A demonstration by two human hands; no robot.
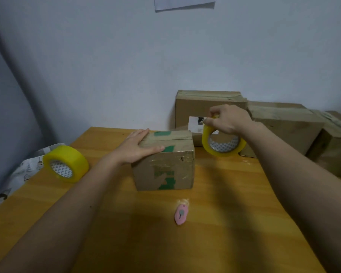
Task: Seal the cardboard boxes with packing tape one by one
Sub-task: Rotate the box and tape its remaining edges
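while left fingers (146,142) lie flat on the box (163,160), right fingers (213,119) grip tape (222,142) above the wooden table (224,213).

Single view, head-worn wide-angle camera. Looks forward and down from above the near edge of the orange-brown wooden counter (215,223), facing a pale grey-blue wall (106,56) behind it. Both forearms enter from the bottom corners and reach away from the lens. Near range: the small brown cardboard box with green print (165,170) sits mid-frame. Straight edges bow toward the frame borders. No second view to compare.
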